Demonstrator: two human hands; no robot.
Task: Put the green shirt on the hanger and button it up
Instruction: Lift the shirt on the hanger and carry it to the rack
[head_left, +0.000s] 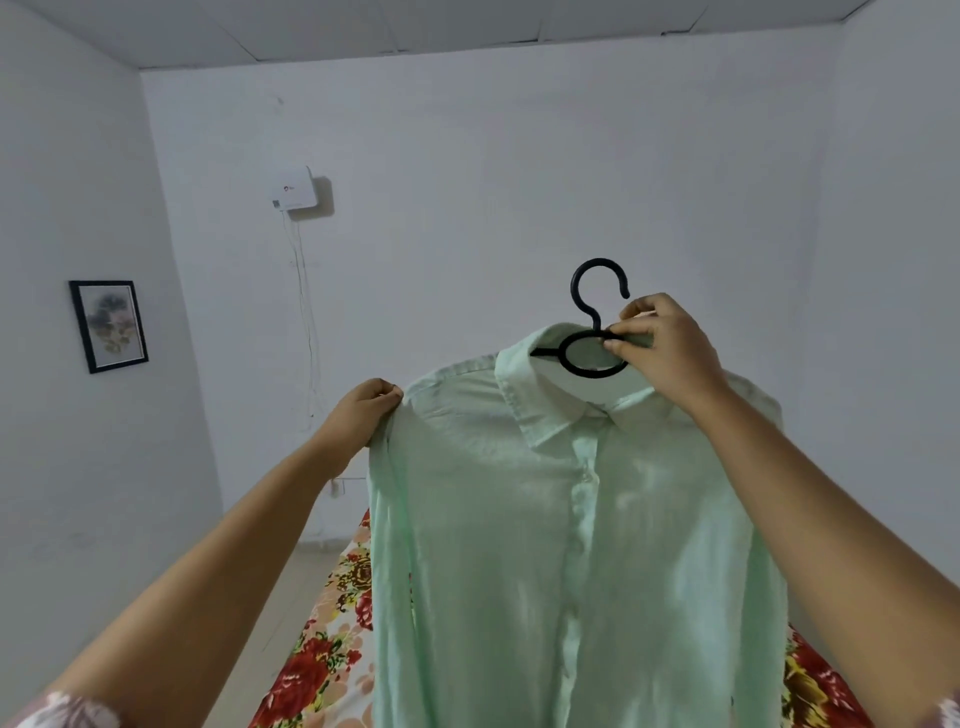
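Note:
A pale green shirt (519, 519) hangs on a black plastic hanger (589, 312), held up in front of me with its front placket closed and collar folded down. The hanger's hook and ring stick out above the collar. My right hand (660, 353) grips the hanger at the ring, together with the back of the collar. My left hand (366, 410) pinches the shirt's left shoulder seam. The lower shirt runs out of the bottom of the view.
A bed with a red floral sheet (322, 660) lies below and behind the shirt. White walls surround the room, with a framed picture (109, 326) on the left wall and a white box with cables (293, 189) on the back wall.

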